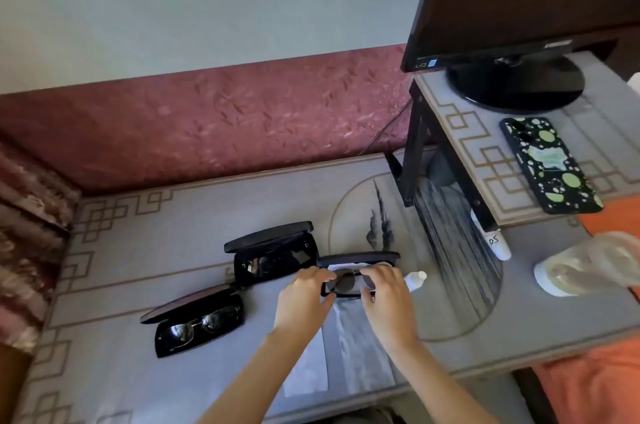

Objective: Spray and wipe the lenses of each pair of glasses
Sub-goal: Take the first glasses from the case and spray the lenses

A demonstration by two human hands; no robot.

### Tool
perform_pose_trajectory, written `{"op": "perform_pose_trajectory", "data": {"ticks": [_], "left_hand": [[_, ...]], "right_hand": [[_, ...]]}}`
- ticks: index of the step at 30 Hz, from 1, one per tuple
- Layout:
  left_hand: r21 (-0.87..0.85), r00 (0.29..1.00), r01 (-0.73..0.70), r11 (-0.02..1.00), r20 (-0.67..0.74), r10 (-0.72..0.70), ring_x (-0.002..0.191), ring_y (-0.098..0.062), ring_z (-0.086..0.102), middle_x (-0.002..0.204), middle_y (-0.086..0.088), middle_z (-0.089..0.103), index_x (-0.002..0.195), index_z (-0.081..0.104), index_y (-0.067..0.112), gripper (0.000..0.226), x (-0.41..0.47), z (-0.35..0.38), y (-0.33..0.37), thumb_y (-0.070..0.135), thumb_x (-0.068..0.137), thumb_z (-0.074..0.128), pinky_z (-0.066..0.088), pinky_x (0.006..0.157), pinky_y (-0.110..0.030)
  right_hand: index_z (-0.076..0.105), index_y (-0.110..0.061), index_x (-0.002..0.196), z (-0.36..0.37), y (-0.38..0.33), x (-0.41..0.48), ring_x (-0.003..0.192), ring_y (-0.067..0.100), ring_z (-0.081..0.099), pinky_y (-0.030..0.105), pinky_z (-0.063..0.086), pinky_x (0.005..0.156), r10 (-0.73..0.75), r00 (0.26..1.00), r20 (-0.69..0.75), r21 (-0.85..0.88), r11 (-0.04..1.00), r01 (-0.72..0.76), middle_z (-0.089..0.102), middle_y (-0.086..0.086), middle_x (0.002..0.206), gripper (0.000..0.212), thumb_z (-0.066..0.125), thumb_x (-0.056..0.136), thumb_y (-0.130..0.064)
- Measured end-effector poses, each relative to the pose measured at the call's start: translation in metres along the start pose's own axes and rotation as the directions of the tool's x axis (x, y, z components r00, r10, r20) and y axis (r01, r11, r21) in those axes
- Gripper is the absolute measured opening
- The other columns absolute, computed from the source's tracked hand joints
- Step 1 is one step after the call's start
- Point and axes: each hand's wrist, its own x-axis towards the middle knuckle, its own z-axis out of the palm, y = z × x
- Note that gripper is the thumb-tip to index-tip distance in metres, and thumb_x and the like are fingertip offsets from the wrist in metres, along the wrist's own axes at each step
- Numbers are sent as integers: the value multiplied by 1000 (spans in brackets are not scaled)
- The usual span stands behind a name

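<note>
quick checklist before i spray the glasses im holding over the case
1. Grip on the glasses: ok, the left hand and right hand each hold one end.
2. Reach to the spray bottle: ok, it lies just beside the right hand.
3. A hand free to take it: not ok, both are busy.
4. Wiping cloth ready: ok, spread below the wrists.
5. Which lens side faces up: cannot tell, too blurred.

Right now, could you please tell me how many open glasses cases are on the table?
3. One case lies front left; a second case sits behind it; a third case lies right of that, partly behind the held glasses.
</note>
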Motion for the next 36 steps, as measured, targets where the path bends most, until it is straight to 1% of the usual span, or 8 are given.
{"op": "perform_pose_trajectory", "data": {"ticks": [3,9,14,18,24,29,33,36], "left_hand": [[-11,999,16,1000,-32,-16,114,-10,54,129,9,54,130,53,29,36,3,7,-2,30,95,55,47,85,-25],[-77,990,13,997,-140,-24,103,-12,58,126,8,56,127,57,26,34,4,25,-10,26,93,59,41,71,-17],[-94,981,-19,995,-196,0,107,-14,57,123,5,58,127,58,23,36,11,33,-14,22,91,63,39,70,-16],[-100,969,-53,994,-247,26,108,-16,58,116,2,62,120,64,19,34,16,44,-21,17,86,69,43,68,-20],[-92,932,-130,987,-350,90,97,-21,65,108,0,66,114,67,16,38,18,67,-38,15,77,78,55,59,-27],[-120,910,-146,982,-406,85,104,-10,53,112,5,63,116,64,21,40,17,79,-43,21,78,77,54,62,-24],[-123,887,-192,974,-446,119,105,-9,53,112,5,64,116,63,18,41,17,84,-42,23,78,77,48,76,-18],[-117,870,-225,967,-470,145,108,-8,52,115,6,62,121,60,18,50,17,83,-42,25,76,80,46,82,-16]], "right_hand": [[70,-11,100,6,1,2,99,29,62,41,55,82,-62,997,-46,-35,998,60,68,3,97,35,77,69,4],[70,-10,104,17,5,4,97,30,62,43,56,83,-51,992,-114,-91,995,41,69,4,99,38,79,69,2],[69,-7,100,24,10,12,96,24,51,43,54,82,-40,986,-160,-128,992,20,69,6,94,30,78,72,-1],[71,-8,100,35,18,15,96,28,54,44,51,87,-65,988,-142,-169,985,40,68,7,96,26,75,75,-2],[72,-9,95,40,26,15,100,25,41,37,41,91,-147,967,-206,-200,974,106,66,8,95,27,75,72,3],[73,-11,87,42,29,13,97,25,39,33,35,85,-143,953,-266,-175,980,98,63,7,86,19,79,73,0],[72,-11,87,40,27,11,104,23,43,30,36,92,-151,939,-308,-73,988,135,68,3,97,17,76,77,2],[72,-11,88,36,25,6,108,23,49,23,33,101,-194,919,-344,-49,981,189,70,1,100,7,69,84,-6]]}}
